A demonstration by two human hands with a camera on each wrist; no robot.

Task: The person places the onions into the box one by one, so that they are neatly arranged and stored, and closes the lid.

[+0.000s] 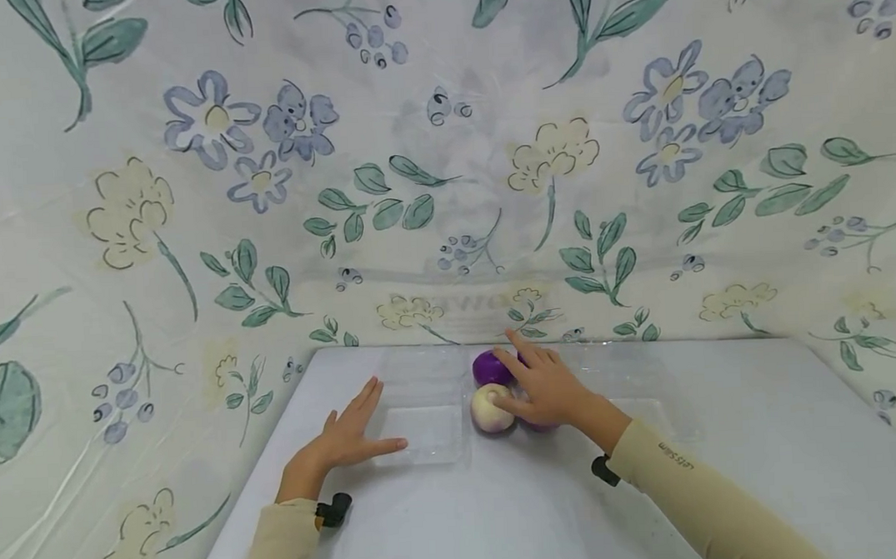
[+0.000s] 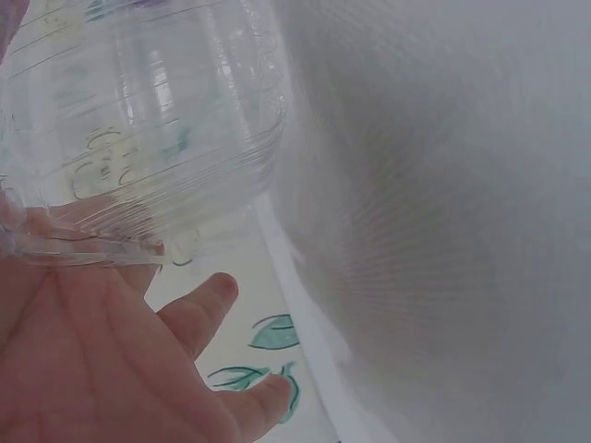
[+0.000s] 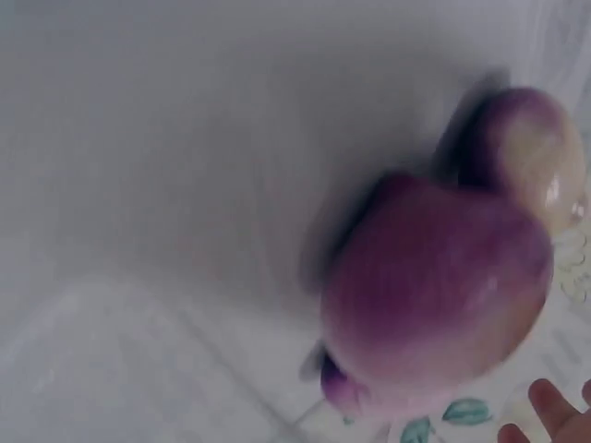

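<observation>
Several round purple-and-white turnips are bunched at the middle of the table in the head view. Among them are a white-topped turnip [image 1: 491, 411] in front and a deep purple turnip [image 1: 491, 368] behind it. My right hand [image 1: 546, 385] spreads over the bunch, covering part of it. A large purple turnip [image 3: 434, 286] fills much of the right wrist view, with fingers [image 3: 554, 411] straight and apart at the lower right. My left hand [image 1: 346, 441], thumb and fingers stretched out, rests at the left side of a clear plastic container [image 1: 421, 435]; its ribbed wall [image 2: 148, 120] shows in the left wrist view.
A second clear plastic container [image 1: 642, 417] lies to the right of the turnips, partly behind the right forearm. Both sit on a white table [image 1: 488, 519]. A flower-printed sheet [image 1: 446, 229] stands right behind the table's far edge.
</observation>
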